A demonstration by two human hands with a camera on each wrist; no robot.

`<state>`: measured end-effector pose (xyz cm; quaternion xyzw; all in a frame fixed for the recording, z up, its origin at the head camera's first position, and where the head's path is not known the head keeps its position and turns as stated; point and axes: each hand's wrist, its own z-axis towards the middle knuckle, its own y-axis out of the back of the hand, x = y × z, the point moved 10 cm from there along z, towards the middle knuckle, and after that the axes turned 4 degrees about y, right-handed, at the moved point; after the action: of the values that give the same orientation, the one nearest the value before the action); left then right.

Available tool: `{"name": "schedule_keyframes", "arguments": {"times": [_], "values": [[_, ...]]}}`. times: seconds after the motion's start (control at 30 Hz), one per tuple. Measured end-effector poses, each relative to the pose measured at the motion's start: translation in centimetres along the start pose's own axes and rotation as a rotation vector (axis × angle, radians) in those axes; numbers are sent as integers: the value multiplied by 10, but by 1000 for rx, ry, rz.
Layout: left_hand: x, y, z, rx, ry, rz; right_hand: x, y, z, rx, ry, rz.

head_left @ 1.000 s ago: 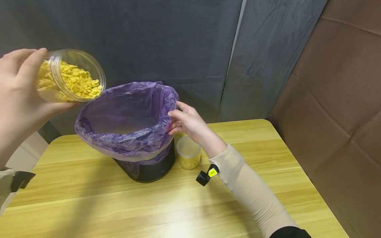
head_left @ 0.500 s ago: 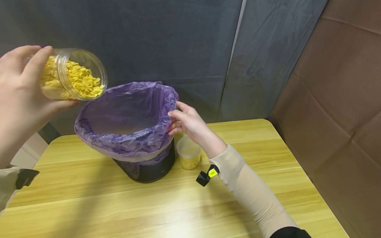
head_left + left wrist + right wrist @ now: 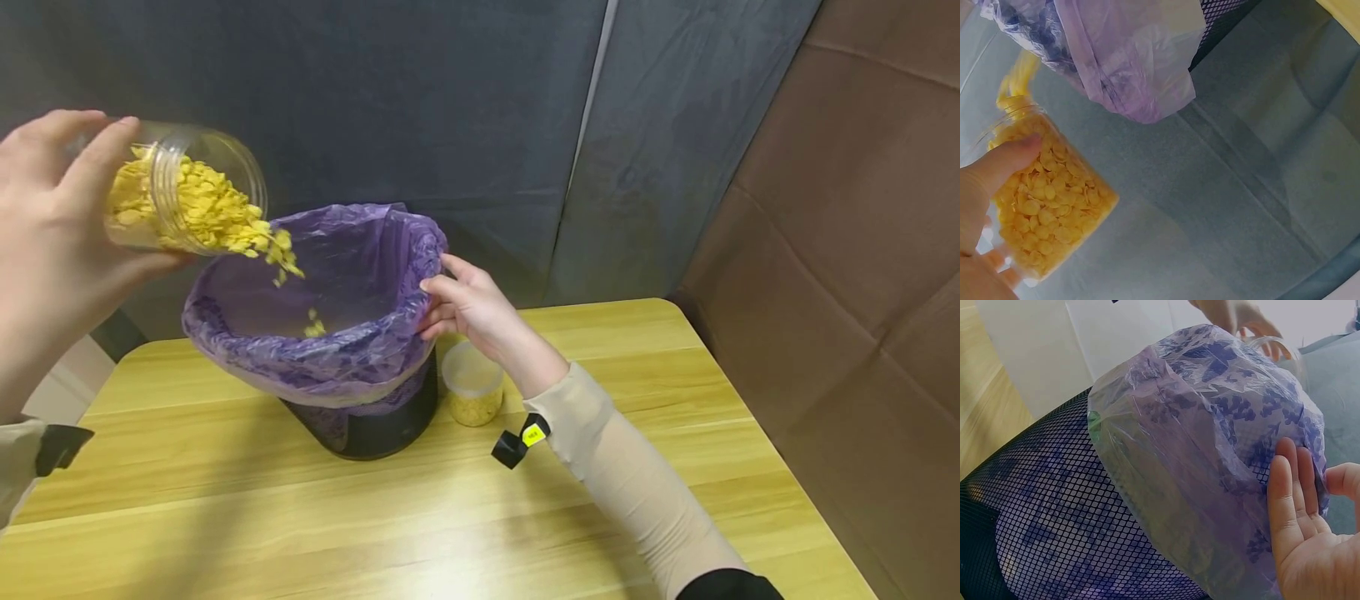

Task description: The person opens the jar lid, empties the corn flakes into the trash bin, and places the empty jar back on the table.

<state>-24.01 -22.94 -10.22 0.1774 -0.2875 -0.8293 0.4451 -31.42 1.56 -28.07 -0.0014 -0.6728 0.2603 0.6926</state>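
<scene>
The left hand (image 3: 63,208) grips a clear jar (image 3: 168,187) of yellow flakes, tipped on its side over the left rim of a black mesh bin (image 3: 390,425). Flakes (image 3: 258,237) spill from its mouth and fall into the purple bag (image 3: 322,354) lining the bin. In the left wrist view the thumb lies across the jar (image 3: 1054,200), still largely filled with flakes. The right hand (image 3: 480,312) pinches the bag-covered rim at the bin's right side; the right wrist view shows its fingers (image 3: 1285,494) on the outside of the bag and the thumb at the edge.
A second clear jar (image 3: 474,392) with a pale lid and yellow flakes stands on the wooden table (image 3: 450,517), just right of the bin. Behind the table hangs a dark grey curtain (image 3: 420,108); a brown padded panel (image 3: 847,217) rises along the right side.
The left hand has shifted slightly right and tipped the jar, and flakes now fall from it into the bag. The right hand keeps its hold on the rim.
</scene>
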Motion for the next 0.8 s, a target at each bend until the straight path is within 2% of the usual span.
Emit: {"name": "schedule_keyframes", "arguments": {"times": [0.37, 0.8], "values": [[-8, 0, 2, 14, -5, 41, 1, -1, 0, 8, 9, -10], [-6, -3, 1, 35, 12, 55, -1, 0, -1, 8, 1, -37]]}}
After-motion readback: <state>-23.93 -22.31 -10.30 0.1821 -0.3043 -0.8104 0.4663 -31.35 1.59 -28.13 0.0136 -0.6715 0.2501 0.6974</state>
